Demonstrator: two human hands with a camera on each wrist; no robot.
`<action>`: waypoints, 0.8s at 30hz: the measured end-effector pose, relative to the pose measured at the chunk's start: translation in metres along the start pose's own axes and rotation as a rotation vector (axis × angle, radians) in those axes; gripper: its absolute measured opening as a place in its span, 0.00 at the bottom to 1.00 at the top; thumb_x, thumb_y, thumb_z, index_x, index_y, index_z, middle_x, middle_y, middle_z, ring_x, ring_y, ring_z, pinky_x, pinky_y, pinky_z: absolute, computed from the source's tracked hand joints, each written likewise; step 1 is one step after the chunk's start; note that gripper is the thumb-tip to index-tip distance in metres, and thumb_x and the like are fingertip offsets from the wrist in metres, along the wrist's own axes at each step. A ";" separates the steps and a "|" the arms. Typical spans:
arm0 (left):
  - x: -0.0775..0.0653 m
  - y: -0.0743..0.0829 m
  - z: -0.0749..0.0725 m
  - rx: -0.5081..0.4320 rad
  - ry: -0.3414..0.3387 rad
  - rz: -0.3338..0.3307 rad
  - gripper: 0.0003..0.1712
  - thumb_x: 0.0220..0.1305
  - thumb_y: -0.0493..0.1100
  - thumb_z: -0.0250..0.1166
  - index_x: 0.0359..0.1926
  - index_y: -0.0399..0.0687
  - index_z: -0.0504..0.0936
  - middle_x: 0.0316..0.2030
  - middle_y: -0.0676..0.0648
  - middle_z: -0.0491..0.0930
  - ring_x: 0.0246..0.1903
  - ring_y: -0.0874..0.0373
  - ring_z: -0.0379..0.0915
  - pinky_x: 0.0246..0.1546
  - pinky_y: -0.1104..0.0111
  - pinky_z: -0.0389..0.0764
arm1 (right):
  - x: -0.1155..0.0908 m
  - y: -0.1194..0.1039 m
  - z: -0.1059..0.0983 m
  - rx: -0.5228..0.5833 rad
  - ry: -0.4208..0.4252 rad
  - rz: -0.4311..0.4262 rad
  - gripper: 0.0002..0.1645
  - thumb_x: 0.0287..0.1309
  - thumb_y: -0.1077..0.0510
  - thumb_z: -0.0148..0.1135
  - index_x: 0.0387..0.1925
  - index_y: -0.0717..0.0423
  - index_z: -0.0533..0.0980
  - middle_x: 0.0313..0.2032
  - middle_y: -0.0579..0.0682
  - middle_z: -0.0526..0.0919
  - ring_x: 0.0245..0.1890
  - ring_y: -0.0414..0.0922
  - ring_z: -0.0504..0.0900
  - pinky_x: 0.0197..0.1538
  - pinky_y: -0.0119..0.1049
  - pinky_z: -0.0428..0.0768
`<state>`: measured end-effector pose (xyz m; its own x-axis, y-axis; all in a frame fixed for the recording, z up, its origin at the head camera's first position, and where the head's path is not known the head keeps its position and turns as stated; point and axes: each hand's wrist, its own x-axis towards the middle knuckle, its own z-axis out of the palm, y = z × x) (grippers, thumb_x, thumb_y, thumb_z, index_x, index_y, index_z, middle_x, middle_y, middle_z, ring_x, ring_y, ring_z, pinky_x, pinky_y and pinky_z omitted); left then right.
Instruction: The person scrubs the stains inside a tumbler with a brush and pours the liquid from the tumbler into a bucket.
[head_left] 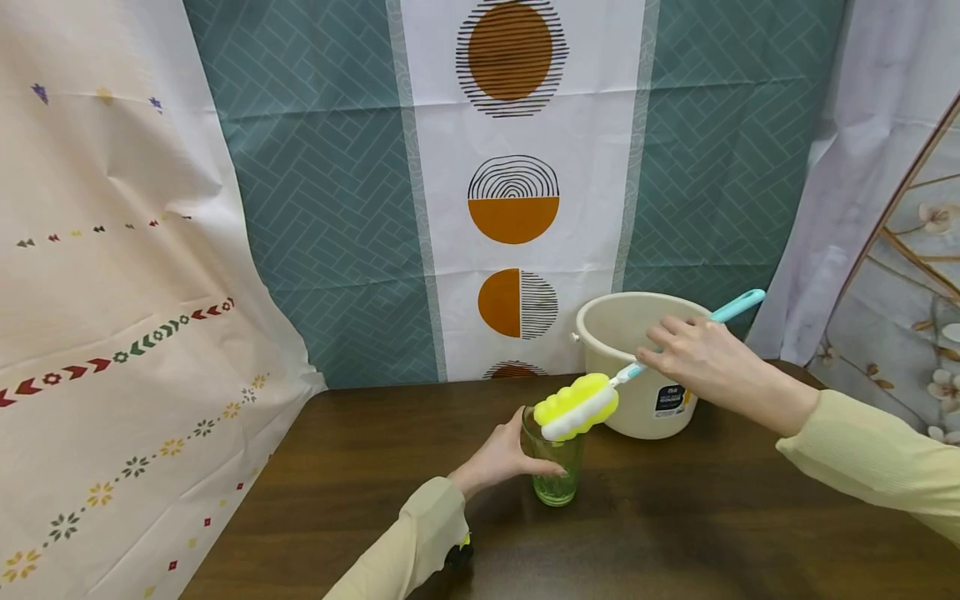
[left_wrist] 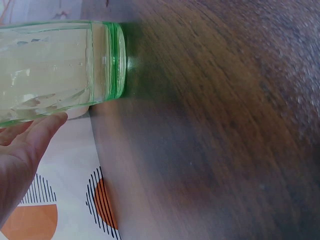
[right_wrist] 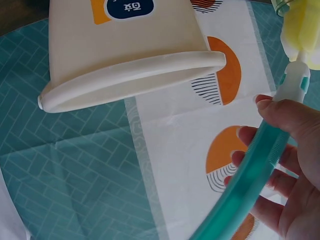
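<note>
A green drinking glass (head_left: 556,482) stands upright on the table, and my left hand (head_left: 504,460) grips it, thumb along the near side and fingers round the far left of the rim. The left wrist view shows the clear, ridged base of the glass (left_wrist: 107,60) and part of the hand (left_wrist: 25,155). My right hand (head_left: 693,354) holds the turquoise and white handle of a bottle brush (right_wrist: 260,160). Its yellow and white sponge head (head_left: 577,408) slants down to the left, overlapping the mouth of the glass in the head view.
A cream bucket (head_left: 637,408) with a dark label stands behind the right hand, near the back of the brown wooden table (head_left: 360,500). Patterned cloth (head_left: 330,208) hangs along the back, with more cloth at the left and right.
</note>
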<state>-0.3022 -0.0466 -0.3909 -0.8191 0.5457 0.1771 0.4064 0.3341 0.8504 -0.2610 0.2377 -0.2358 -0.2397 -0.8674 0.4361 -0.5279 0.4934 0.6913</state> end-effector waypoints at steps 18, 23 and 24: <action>0.002 -0.002 -0.002 0.005 -0.002 -0.002 0.44 0.40 0.51 0.75 0.56 0.48 0.61 0.45 0.56 0.73 0.43 0.63 0.70 0.45 0.64 0.69 | 0.020 0.010 -0.015 -0.095 -0.105 -0.149 0.21 0.30 0.69 0.74 0.29 0.58 0.73 0.24 0.53 0.64 0.26 0.49 0.63 0.25 0.37 0.63; 0.001 -0.001 -0.001 0.005 0.001 0.011 0.42 0.40 0.50 0.75 0.54 0.48 0.62 0.44 0.56 0.73 0.42 0.63 0.70 0.44 0.65 0.70 | 0.022 0.015 -0.021 -0.101 -0.061 -0.146 0.19 0.29 0.68 0.73 0.24 0.56 0.70 0.20 0.51 0.63 0.21 0.47 0.63 0.22 0.36 0.60; 0.001 -0.001 0.000 0.005 0.001 0.016 0.42 0.41 0.49 0.75 0.54 0.48 0.62 0.44 0.56 0.73 0.42 0.63 0.70 0.44 0.65 0.70 | 0.023 0.016 -0.021 -0.101 -0.049 -0.146 0.19 0.30 0.68 0.73 0.23 0.55 0.70 0.20 0.50 0.63 0.20 0.47 0.62 0.22 0.36 0.60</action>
<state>-0.3036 -0.0465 -0.3910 -0.8131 0.5498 0.1912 0.4214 0.3294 0.8449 -0.2578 0.2268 -0.2019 -0.2068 -0.9313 0.2997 -0.4762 0.3635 0.8007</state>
